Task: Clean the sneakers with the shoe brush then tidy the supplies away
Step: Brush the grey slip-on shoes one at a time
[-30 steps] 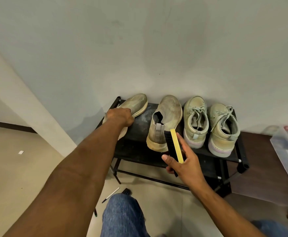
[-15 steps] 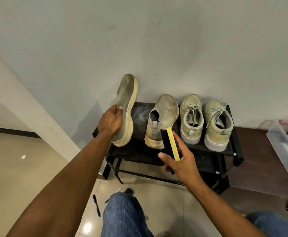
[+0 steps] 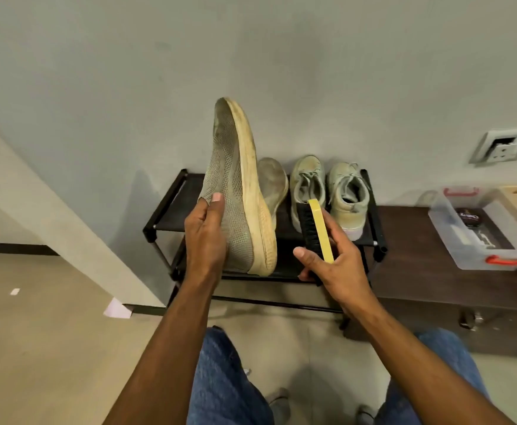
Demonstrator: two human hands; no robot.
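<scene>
Sneaker: light, soft mesh, stiff sole; left hand grips heel end. Brush: rigid; right hand clasps handle.

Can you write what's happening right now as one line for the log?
left hand: holds slip-on sneaker above rack | right hand: grips shoe brush | brushing: not started

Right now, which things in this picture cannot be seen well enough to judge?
All head view:
- Left hand fingers: behind the lifted grey mesh sneaker.
- Second grey slip-on sneaker: mostly covered by the lifted one.
- Black-bristled yellow-backed shoe brush: lower end inside right hand.
- Clear plastic box: contents blurred, cut by right edge.
</scene>
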